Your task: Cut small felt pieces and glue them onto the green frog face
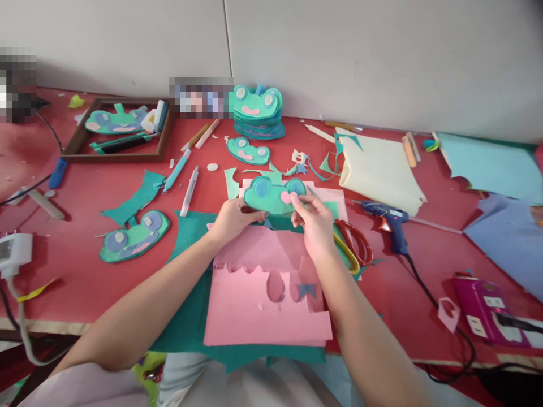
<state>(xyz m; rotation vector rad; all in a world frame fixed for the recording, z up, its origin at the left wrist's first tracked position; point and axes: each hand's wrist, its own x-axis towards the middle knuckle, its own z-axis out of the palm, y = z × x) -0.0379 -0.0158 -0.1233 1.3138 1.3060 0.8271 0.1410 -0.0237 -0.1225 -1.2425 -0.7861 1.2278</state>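
Observation:
A green frog-face cutout (pixel 269 199) with two round blue eye patches is held up over the pink sheets (pixel 263 316). My left hand (pixel 238 221) grips its lower left edge between thumb and fingers. At its right side, my right hand (pixel 314 219) pinches a small pink piece (pixel 288 196) against the face, just below the right eye patch. Under the pink sheets lies a dark green sheet (pixel 186 322). Red-handled scissors (pixel 358 243) and yellow-handled ones (pixel 345 249) rest beside my right wrist.
A blue glue gun (pixel 392 223) lies to the right, near a purple power strip (pixel 487 308) with cords. Stacked frog faces (pixel 257 110) stand by the wall. A wooden tray (pixel 114 155) is at the back left; a finished-looking frog face (pixel 136 236) lies left.

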